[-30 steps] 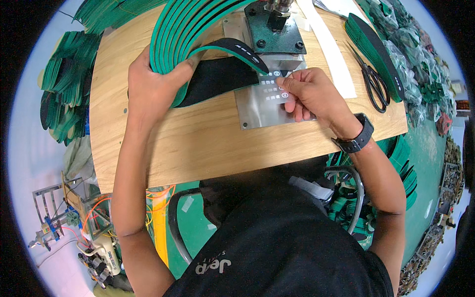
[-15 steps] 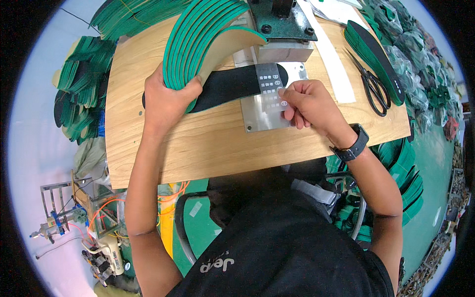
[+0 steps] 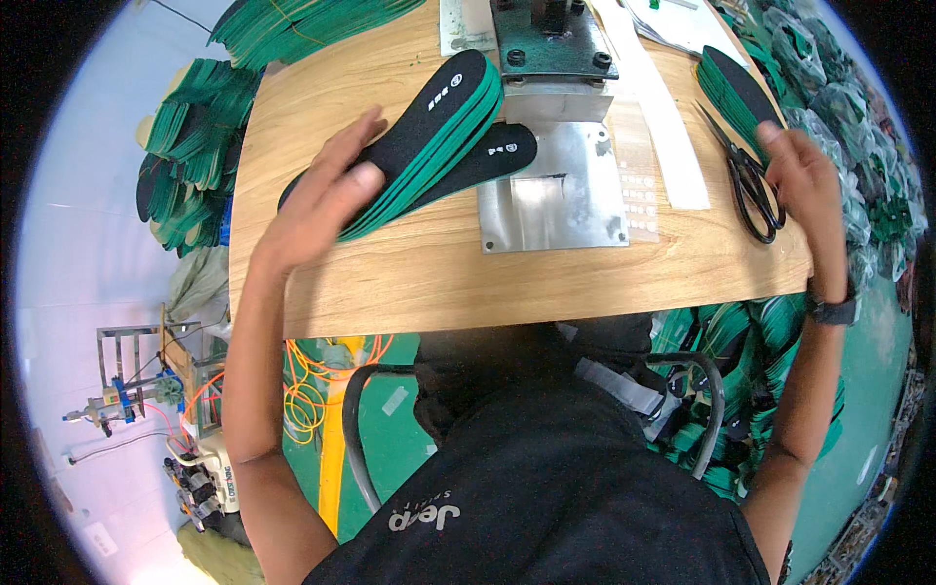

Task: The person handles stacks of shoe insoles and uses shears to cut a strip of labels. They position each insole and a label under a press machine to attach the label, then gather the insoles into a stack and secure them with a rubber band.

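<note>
A stack of black-topped green insoles (image 3: 434,117) lies slantwise on the left of the table, white marks on its top one. Another black insole (image 3: 507,151) sticks out from beneath it, also marked white. My left hand (image 3: 317,200) is at the stack's near end, thumb and fingers spread. To the right, my right hand (image 3: 807,180) covers the near end of a second stack of insoles (image 3: 733,88), its fingers closed around that end, partly hidden. Black-handled scissors (image 3: 753,200) lie just beside it. A clear film with white printed labels (image 3: 639,205) rests by the metal plate.
A press with a dark top plate (image 3: 551,54) stands at the far middle, its flat metal base plate (image 3: 551,214) in front. A white strip (image 3: 673,146) runs along its right. Bundled insoles (image 3: 200,146) are piled left of the wooden table (image 3: 409,292).
My left hand has laid its insole stack down, black side up, and spread its fingers. My right hand has left the label film and moved right to the other insoles.
</note>
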`<state>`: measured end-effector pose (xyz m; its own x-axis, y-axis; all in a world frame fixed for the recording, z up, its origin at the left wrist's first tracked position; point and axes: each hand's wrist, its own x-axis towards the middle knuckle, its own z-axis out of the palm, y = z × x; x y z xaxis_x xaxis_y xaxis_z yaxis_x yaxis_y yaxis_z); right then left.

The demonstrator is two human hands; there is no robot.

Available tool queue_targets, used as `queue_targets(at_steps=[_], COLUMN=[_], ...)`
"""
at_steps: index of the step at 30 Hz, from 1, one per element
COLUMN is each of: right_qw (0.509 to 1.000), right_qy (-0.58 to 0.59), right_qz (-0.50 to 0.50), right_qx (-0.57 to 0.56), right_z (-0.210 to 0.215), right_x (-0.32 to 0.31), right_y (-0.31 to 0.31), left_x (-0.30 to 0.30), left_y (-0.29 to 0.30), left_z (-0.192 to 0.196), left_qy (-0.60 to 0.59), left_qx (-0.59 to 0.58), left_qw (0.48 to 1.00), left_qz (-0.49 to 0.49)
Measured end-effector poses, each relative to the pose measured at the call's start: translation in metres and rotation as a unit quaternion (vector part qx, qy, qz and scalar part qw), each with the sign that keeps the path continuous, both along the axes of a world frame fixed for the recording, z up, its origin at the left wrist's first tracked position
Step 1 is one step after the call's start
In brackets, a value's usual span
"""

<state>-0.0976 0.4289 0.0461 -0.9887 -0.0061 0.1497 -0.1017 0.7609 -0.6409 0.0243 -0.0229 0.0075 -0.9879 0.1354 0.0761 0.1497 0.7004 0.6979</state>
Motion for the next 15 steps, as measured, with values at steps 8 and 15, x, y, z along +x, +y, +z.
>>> queue_targets(at_steps=[8,15], right_qw=[0.989,0.975], right_qy=[0.119,0.093], right_qz=[0.091,0.195], right_qx=[0.010,-0.051], right_z=[0.006,-0.019], right_x=[-0.033,-0.008], right_y=[0.032,-0.010], left_x=[0.004,-0.011], left_y=[0.006,0.046], left_z=[0.004,0.000], left_qy=[0.055,0.078], left_qx=[-0.099,-0.206], left_qw=[0.992,0.975], left_qz=[0.052,0.038])
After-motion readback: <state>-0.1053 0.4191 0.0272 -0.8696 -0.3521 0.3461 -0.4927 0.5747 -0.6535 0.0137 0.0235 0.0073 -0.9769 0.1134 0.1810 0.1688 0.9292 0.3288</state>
